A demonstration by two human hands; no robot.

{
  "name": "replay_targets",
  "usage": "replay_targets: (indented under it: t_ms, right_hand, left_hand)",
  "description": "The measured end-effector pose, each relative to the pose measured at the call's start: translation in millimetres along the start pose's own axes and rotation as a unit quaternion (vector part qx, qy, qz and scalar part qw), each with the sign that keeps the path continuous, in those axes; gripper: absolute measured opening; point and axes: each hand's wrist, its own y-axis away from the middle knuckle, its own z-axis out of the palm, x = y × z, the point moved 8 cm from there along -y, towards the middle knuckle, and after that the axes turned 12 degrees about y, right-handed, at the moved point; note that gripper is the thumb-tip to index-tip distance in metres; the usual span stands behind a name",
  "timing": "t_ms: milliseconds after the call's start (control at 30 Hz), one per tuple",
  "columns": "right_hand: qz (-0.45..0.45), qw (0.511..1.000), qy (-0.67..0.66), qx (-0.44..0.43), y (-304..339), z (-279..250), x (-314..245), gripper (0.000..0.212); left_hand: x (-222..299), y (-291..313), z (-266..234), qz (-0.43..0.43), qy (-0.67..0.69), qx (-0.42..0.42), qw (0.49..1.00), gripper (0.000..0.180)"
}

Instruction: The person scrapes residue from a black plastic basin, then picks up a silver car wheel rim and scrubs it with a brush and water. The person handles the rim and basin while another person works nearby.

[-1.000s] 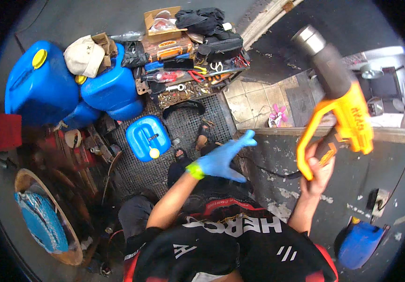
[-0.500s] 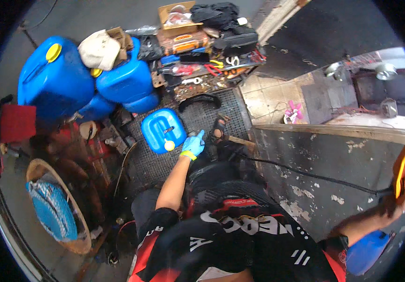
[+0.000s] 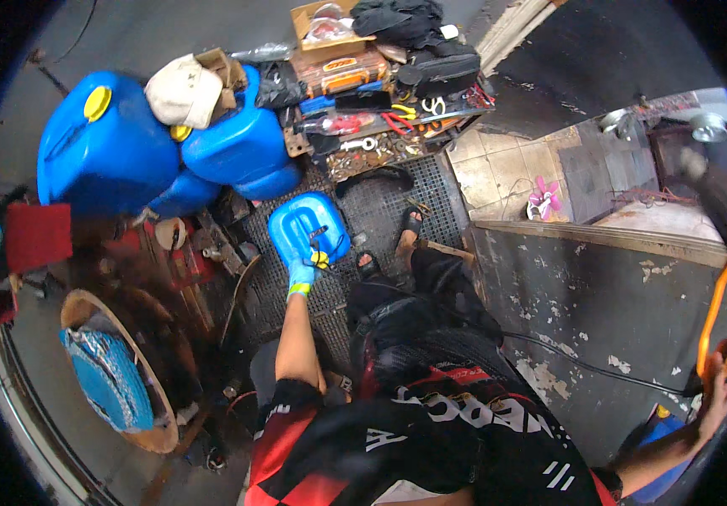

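Note:
My left hand (image 3: 301, 274), in a light blue glove with a yellow-green cuff, reaches to the near side of a small blue jerrycan (image 3: 286, 226) on the mesh floor. It is at the can's yellow cap (image 3: 319, 259). The glove blends with the blue plastic, so how the fingers lie is hard to see. A dark strap-like piece lies over the can's top. At the far right edge, my bare right hand (image 3: 721, 392) is closed at the lower end of an orange-framed tool (image 3: 710, 325), mostly lost in the dark rim.
Large blue jerrycans (image 3: 110, 156) stand at the back left, a cap (image 3: 185, 91) on one. Beside them, a bench holds pliers (image 3: 397, 122), an orange case (image 3: 344, 74) and loose hardware (image 3: 372, 158). A round wooden piece with blue material (image 3: 106, 379) is left; a peeling wall (image 3: 582, 295) is right.
My left hand has moved left, from beside the small jerrycan to its cap. The view has shifted slightly, and both sandalled feet now show. The right hand with the orange-framed tool has come slightly lower.

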Motion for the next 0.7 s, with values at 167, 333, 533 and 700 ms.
replay_targets:
  t_ms: [167,333,533,700]
  right_hand:
    - [0.071,0.995,0.048,-0.055,21,134,27,0.072]
    - [0.142,0.974,-0.079,-0.159,22,288,55,0.054]
    - [0.299,0.916,-0.186,-0.191,14,426,144,0.052]
    - [0.420,0.847,-0.276,-0.171,-20,478,196,0.051]
  left_hand:
    - [150,91,16,0.048,-0.019,-0.103,0.993,0.055]
    - [281,157,91,0.242,-0.186,-0.190,0.933,0.059]
    - [427,216,196,0.327,-0.271,-0.267,0.865,0.072]
    - [506,239,305,0.468,-0.239,-0.348,0.776,0.087]
